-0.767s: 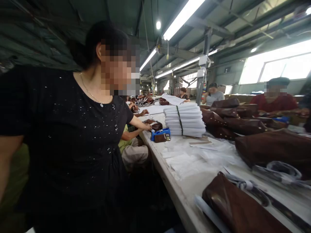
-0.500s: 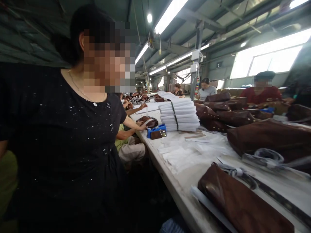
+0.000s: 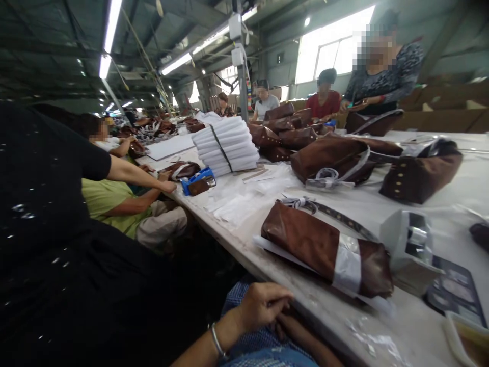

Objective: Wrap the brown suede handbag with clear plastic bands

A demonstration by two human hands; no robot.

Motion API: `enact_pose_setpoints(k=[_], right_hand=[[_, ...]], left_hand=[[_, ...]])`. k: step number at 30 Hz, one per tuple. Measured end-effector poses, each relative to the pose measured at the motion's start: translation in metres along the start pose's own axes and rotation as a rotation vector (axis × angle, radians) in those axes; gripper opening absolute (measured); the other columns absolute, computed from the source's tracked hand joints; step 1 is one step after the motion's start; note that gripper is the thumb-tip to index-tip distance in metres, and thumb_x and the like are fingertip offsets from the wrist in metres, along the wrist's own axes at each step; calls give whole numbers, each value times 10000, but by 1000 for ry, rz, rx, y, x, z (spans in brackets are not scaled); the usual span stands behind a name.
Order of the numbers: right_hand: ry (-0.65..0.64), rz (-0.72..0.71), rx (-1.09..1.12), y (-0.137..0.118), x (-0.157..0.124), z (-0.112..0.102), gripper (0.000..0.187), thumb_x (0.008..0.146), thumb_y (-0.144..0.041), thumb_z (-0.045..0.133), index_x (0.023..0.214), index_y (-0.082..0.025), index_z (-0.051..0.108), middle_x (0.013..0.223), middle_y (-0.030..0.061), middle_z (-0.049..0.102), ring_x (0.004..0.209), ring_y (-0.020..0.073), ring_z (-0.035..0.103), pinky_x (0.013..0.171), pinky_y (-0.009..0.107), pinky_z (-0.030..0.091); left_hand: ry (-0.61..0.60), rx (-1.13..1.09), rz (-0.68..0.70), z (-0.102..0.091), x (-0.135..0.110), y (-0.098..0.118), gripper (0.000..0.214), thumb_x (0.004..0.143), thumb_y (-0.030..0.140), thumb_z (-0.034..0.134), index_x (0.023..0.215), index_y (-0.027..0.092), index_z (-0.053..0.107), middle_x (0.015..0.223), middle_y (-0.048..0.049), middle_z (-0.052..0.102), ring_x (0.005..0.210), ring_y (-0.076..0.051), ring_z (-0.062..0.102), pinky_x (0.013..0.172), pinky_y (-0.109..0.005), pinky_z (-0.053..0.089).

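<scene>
My left hand [image 3: 263, 305] rests in my lap on blue checked cloth, just below the table's front edge [image 3: 267, 270]. A silver bangle sits on its wrist. Its fingers curl over my right hand, which is hidden beneath; only my right forearm [image 3: 309, 339] shows. Nearest on the table lies a brown leather bag [image 3: 305, 239] with a silver-grey band around it, resting on white paper. A strap with studs [image 3: 336, 216] trails behind it.
A person in black [image 3: 46, 214] stands close at the left, one hand [image 3: 168, 186] on the table by a blue tape dispenser [image 3: 198, 182]. A tied stack of white sheets [image 3: 227, 145], more brown bags [image 3: 332, 158] and a white box [image 3: 407, 252] lie on the table. Other people work around it.
The view has swung right and down. The person in black has slid to the left edge, and my hands in my lap have come into view.
</scene>
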State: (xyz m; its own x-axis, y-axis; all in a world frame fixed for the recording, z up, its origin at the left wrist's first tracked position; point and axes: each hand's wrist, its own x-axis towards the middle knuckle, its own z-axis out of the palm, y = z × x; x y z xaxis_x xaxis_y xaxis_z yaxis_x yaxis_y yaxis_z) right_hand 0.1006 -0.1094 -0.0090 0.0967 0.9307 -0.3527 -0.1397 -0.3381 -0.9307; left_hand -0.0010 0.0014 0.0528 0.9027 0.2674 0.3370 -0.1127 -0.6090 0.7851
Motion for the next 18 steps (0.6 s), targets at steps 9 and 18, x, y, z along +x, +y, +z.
enact_pose_setpoints(k=[9,18], right_hand=[[39,-22,186,17,-8,1,511,762,-731,636,819,-231,727,677,-2,656,504,104,479,543,254,369],[241,-115,398,-25,-29,1,586,751,-640,745,1092,-164,719,985,71,732,728,116,647,682,244,494]], left_hand=[[-92,892,529,-80,92,-2,645,941,182,595,1532,218,339,1551,-80,434,1475,-253,330,1216,-476,335],[-83,829,666,-78,99,-53,548,986,78,430,1511,227,385,1485,-63,521,1386,-212,478,1157,-423,434]])
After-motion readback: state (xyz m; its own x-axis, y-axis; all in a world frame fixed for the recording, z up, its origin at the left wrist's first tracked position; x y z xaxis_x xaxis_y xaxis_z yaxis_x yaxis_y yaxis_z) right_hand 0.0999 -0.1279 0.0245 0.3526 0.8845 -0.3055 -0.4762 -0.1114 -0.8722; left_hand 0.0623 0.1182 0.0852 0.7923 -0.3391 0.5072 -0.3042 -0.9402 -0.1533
